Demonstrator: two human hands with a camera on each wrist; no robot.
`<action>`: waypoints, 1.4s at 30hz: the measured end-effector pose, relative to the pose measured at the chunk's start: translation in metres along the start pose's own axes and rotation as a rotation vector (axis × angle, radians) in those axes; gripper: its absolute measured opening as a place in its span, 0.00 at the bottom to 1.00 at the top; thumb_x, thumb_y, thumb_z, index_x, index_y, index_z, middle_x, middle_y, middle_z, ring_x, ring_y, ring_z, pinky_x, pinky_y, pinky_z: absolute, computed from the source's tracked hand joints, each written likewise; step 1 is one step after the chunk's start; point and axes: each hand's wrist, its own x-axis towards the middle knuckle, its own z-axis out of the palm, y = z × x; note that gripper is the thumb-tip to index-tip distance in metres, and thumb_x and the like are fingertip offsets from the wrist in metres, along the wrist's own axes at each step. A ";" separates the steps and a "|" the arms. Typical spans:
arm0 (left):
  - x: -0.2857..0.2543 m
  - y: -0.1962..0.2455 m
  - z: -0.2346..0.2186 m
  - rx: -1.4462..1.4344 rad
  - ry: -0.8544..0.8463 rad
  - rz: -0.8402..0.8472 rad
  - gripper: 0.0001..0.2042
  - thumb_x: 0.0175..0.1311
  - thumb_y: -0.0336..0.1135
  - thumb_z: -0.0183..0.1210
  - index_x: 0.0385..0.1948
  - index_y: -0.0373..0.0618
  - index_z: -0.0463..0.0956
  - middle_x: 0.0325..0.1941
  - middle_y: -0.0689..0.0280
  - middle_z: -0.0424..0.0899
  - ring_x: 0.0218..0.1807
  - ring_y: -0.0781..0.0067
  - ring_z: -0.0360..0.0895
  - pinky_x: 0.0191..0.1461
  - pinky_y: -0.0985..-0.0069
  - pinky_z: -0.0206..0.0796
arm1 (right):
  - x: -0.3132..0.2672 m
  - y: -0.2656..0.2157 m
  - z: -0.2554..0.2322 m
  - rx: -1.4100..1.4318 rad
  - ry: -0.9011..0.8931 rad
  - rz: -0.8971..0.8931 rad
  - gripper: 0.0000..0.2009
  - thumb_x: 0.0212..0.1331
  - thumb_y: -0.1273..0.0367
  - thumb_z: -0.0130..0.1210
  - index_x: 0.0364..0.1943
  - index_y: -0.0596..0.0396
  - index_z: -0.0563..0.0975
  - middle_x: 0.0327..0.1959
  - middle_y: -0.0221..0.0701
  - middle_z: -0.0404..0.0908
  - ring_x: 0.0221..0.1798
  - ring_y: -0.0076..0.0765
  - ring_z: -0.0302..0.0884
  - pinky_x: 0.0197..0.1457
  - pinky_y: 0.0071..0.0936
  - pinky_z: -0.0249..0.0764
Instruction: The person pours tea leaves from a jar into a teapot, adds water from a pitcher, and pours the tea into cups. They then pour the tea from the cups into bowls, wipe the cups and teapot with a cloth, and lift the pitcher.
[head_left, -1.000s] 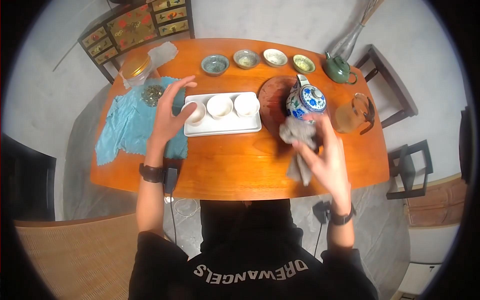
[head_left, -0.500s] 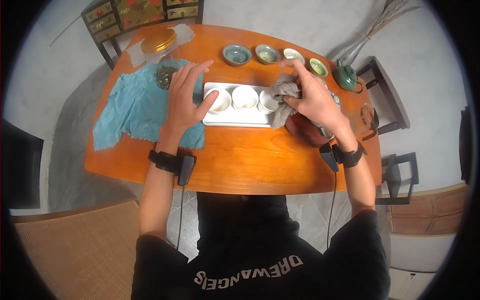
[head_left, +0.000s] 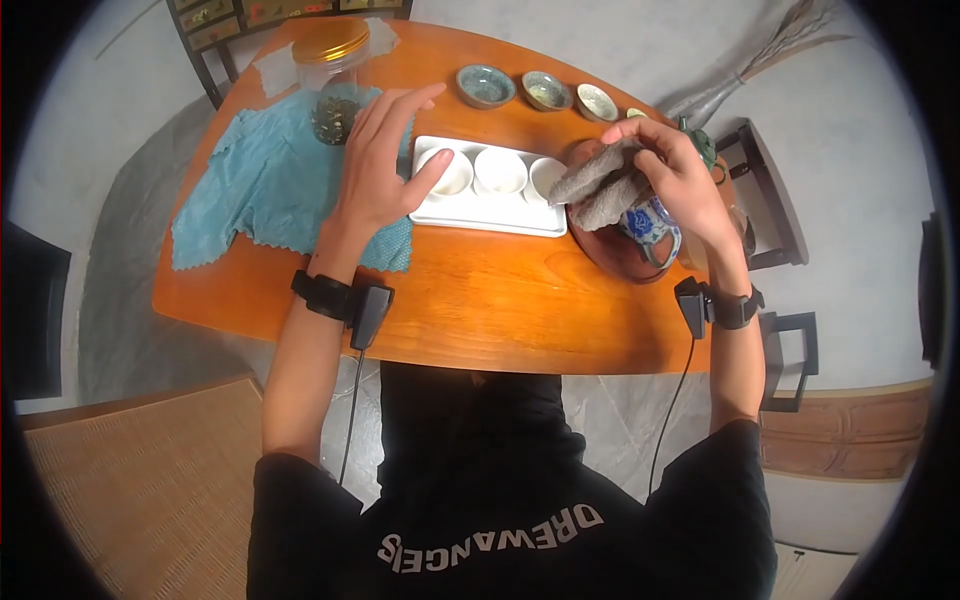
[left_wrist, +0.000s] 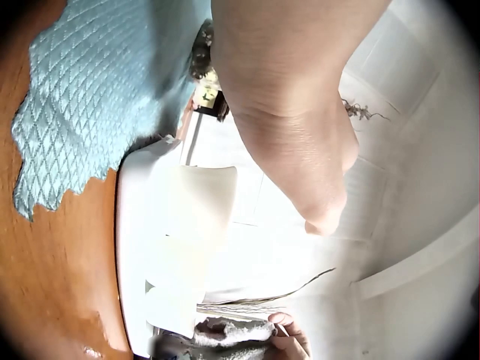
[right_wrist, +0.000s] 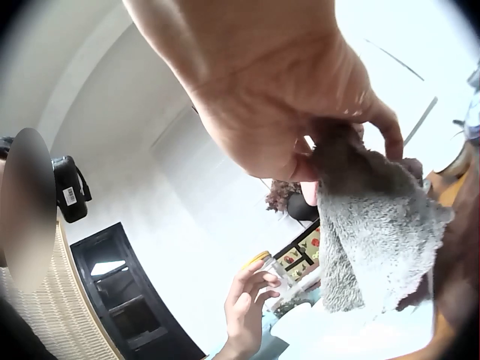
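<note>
My right hand (head_left: pixel 685 180) pinches a grey fuzzy cloth (head_left: pixel 603 190), raised over the right end of a white tray (head_left: pixel 480 215). In the right wrist view, the cloth (right_wrist: pixel 375 232) hangs down from thumb and fingers. Three white cups stand in a row on the tray; the cloth overlaps the right cup (head_left: pixel 543 180) in the head view. My left hand (head_left: pixel 378 175) is held with fingers extended at the tray's left end, its thumb overlapping the left cup (head_left: pixel 456 178). A blue-and-white teapot (head_left: pixel 650 222), partly hidden by cloth and right hand, sits on a round reddish-brown board (head_left: pixel 625 262).
A light-blue cloth (head_left: pixel 265 190) lies at the left, beside a gold-lidded jar (head_left: pixel 335 75) of dried leaves. Several small bowls, including a blue-green bowl (head_left: pixel 486 86), line the back edge. A green teapot (head_left: pixel 700 143) stands behind my right hand.
My right hand has carried the grey cloth from beside the blue-and-white teapot to the tray's right end. The left hand stays by the left cup. The head view has shifted.
</note>
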 end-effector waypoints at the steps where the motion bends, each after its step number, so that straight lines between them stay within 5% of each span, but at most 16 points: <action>1: -0.001 0.000 0.001 0.001 0.008 0.015 0.28 0.59 0.36 0.67 0.63 0.44 0.73 0.50 0.57 0.79 0.54 0.54 0.76 0.61 0.63 0.65 | 0.001 -0.001 0.000 -0.001 -0.002 0.002 0.17 0.62 0.79 0.42 0.50 0.61 0.80 0.45 0.31 0.82 0.46 0.26 0.76 0.55 0.27 0.73; 9: -0.003 -0.001 0.002 -0.026 0.022 -0.007 0.33 0.57 0.30 0.64 0.69 0.43 0.68 0.54 0.58 0.79 0.56 0.59 0.76 0.63 0.63 0.66 | 0.019 -0.001 0.001 -0.179 -0.071 -0.094 0.16 0.63 0.77 0.43 0.48 0.60 0.82 0.36 0.34 0.79 0.37 0.28 0.73 0.47 0.28 0.72; 14: -0.005 -0.003 0.004 -0.034 0.044 -0.008 0.34 0.58 0.31 0.63 0.71 0.44 0.65 0.57 0.59 0.79 0.57 0.60 0.77 0.63 0.63 0.66 | 0.023 0.006 0.015 -0.189 -0.159 -0.142 0.16 0.60 0.81 0.47 0.49 0.62 0.82 0.37 0.39 0.86 0.41 0.37 0.84 0.51 0.34 0.77; 22: -0.005 -0.002 0.004 -0.057 0.044 -0.019 0.35 0.58 0.31 0.63 0.72 0.43 0.64 0.58 0.60 0.79 0.57 0.63 0.77 0.62 0.64 0.66 | 0.022 0.014 0.042 -0.386 -0.370 -0.202 0.19 0.55 0.71 0.57 0.51 0.62 0.82 0.41 0.45 0.87 0.47 0.49 0.85 0.55 0.40 0.76; 25: -0.006 -0.003 0.005 -0.058 0.034 -0.019 0.35 0.58 0.31 0.62 0.72 0.44 0.64 0.58 0.60 0.79 0.56 0.64 0.77 0.61 0.65 0.66 | 0.020 0.004 0.050 -0.568 -0.526 -0.057 0.21 0.49 0.72 0.59 0.51 0.61 0.81 0.41 0.40 0.84 0.58 0.49 0.71 0.65 0.37 0.68; 26: -0.006 -0.003 0.005 -0.058 0.032 -0.018 0.35 0.58 0.31 0.62 0.72 0.44 0.64 0.58 0.60 0.79 0.56 0.64 0.77 0.61 0.65 0.66 | 0.022 0.004 0.052 -0.649 -0.581 -0.082 0.21 0.48 0.74 0.60 0.50 0.61 0.81 0.40 0.40 0.84 0.54 0.48 0.69 0.61 0.38 0.68; 30: -0.005 -0.002 0.005 -0.062 0.027 -0.018 0.35 0.58 0.31 0.62 0.72 0.44 0.64 0.58 0.60 0.79 0.56 0.64 0.77 0.61 0.66 0.66 | 0.021 0.021 0.057 -0.689 -0.533 -0.194 0.19 0.48 0.76 0.61 0.48 0.61 0.81 0.39 0.40 0.83 0.53 0.48 0.69 0.58 0.39 0.68; 32: -0.006 -0.001 0.004 -0.063 0.022 -0.019 0.35 0.59 0.31 0.62 0.72 0.44 0.65 0.58 0.60 0.79 0.55 0.64 0.77 0.61 0.67 0.65 | 0.020 0.031 0.059 -0.649 -0.418 -0.326 0.12 0.48 0.77 0.61 0.39 0.56 0.82 0.35 0.39 0.84 0.48 0.47 0.67 0.53 0.36 0.67; 42: -0.006 0.001 0.003 -0.081 0.012 -0.048 0.33 0.60 0.31 0.60 0.71 0.43 0.65 0.57 0.61 0.80 0.55 0.66 0.76 0.59 0.68 0.66 | 0.021 0.006 0.023 -0.368 -0.338 -0.185 0.21 0.49 0.82 0.53 0.51 0.59 0.75 0.34 0.50 0.83 0.40 0.58 0.82 0.43 0.46 0.73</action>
